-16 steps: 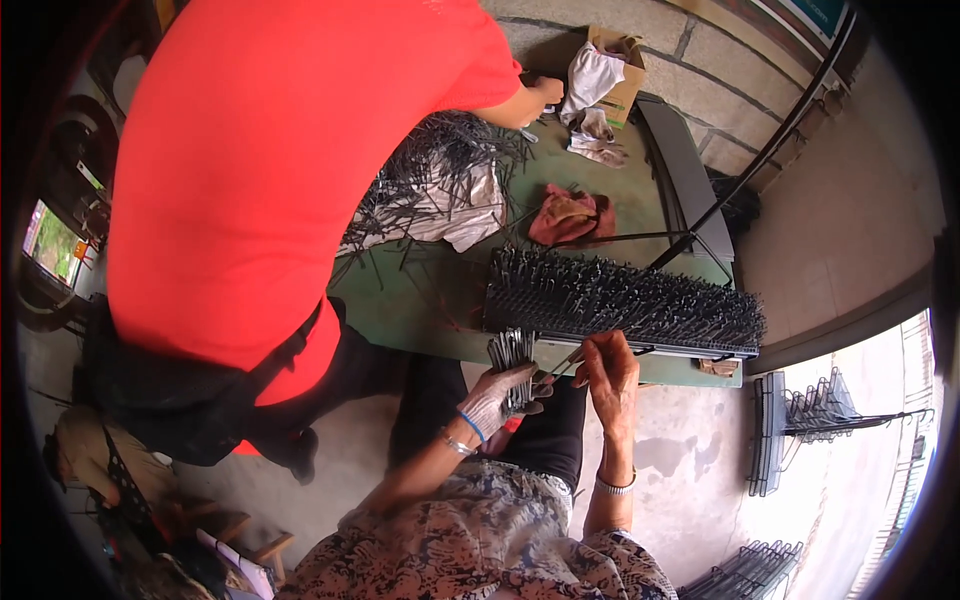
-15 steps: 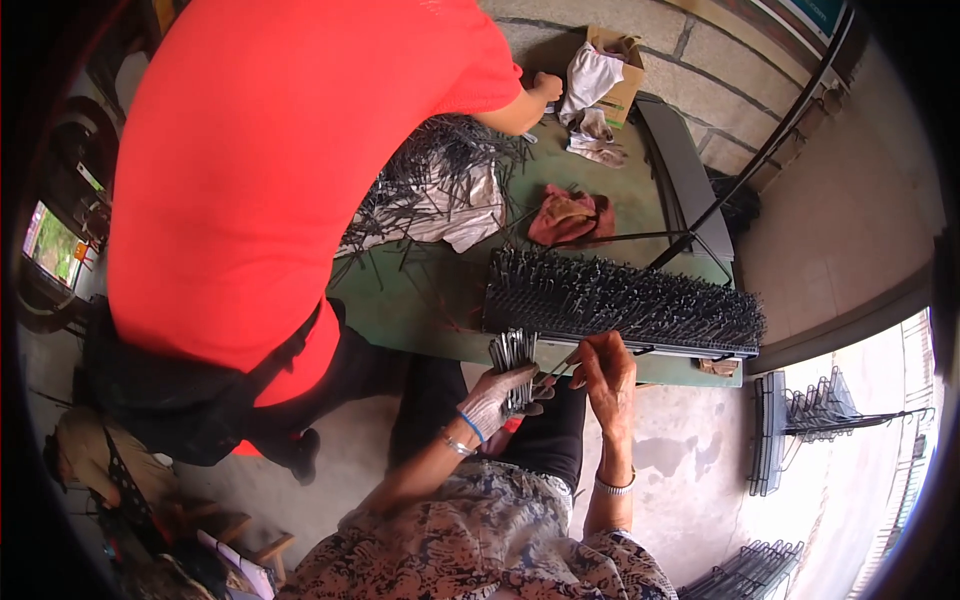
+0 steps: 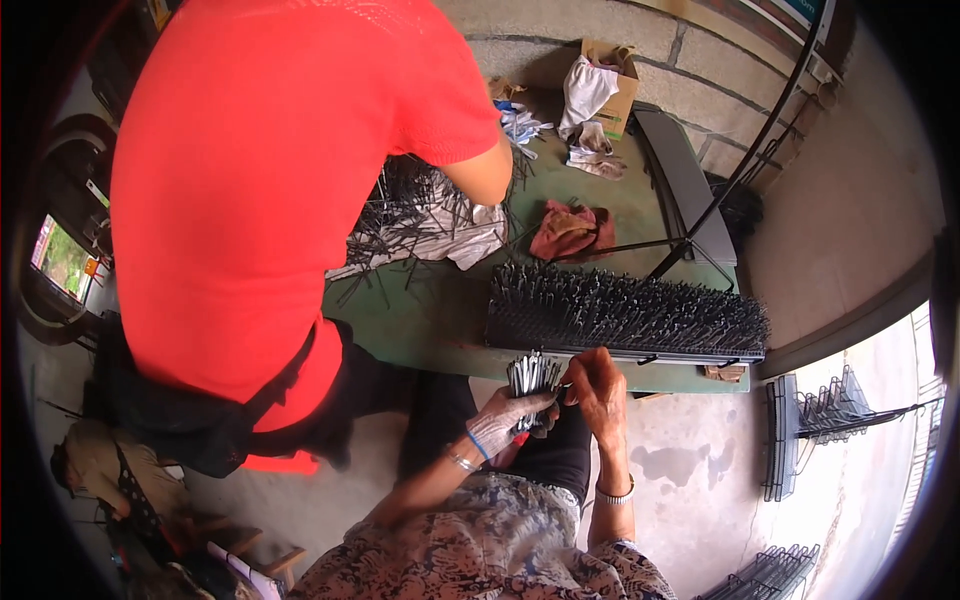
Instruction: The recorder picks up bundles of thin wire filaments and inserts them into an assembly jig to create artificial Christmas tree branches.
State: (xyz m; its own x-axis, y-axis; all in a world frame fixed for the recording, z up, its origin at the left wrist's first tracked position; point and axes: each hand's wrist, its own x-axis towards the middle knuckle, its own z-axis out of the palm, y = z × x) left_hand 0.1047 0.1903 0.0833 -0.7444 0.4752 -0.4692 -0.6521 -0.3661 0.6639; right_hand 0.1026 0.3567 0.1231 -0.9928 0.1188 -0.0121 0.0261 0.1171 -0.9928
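Note:
My left hand (image 3: pixel 500 418), in a pale work glove with a blue cuff edge, is closed around a bundle of thin metal rods (image 3: pixel 532 375). Their silvery ends stick up above the fingers. Close to the bundle's right side is my bare right hand (image 3: pixel 600 390), its fingertips pinched together. What lies in that pinch is too small to make out. Just beyond both hands, a long black rack (image 3: pixel 630 310) stands on the green table (image 3: pixel 410 325), densely filled with upright dark rods over most of its length.
On the left a co-worker in a red shirt (image 3: pixel 260 180) leans over loose black rods (image 3: pixel 420 215) on pale cloth. A reddish rag (image 3: pixel 572 230), a glove (image 3: pixel 594 150) and a cardboard box (image 3: pixel 622 95) lie farther back. Black wire racks (image 3: pixel 780 440) stand at right.
My right hand has drawn slightly left, closer to the bundle. The co-worker's arm has pulled back from beside the box toward the loose rods, uncovering bluish-white cloth; that hand is now hidden.

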